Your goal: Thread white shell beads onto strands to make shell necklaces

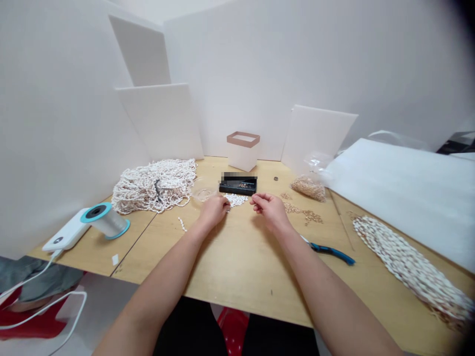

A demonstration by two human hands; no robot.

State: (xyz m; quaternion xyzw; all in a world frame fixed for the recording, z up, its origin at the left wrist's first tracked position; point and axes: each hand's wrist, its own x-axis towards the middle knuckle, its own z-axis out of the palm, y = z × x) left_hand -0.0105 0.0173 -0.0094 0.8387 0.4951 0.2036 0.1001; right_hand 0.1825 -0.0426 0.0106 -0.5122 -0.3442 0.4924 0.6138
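Observation:
My left hand (214,211) is closed, fingertips pinched at the left edge of a small pile of white beads (236,200). Whatever it grips is too small to make out. To the right of the pile, my right hand (270,209) is also closed, thumb and forefinger together. Any thin or tiny thing in that pinch cannot be told. Just behind the beads sits a black box (238,188) with small gold-coloured pieces in it. Loose gold-coloured pieces (310,216) lie right of my right hand, and blue-handled pliers (332,251) rest near my right forearm.
A bundle of white bead strands (156,185) lies left, near a spool of clear line (107,221) and a white power bank (69,235). More strands (404,262) lie right. Behind stand a white box with a brown rim (243,153) and a bag of gold-coloured pieces (308,188).

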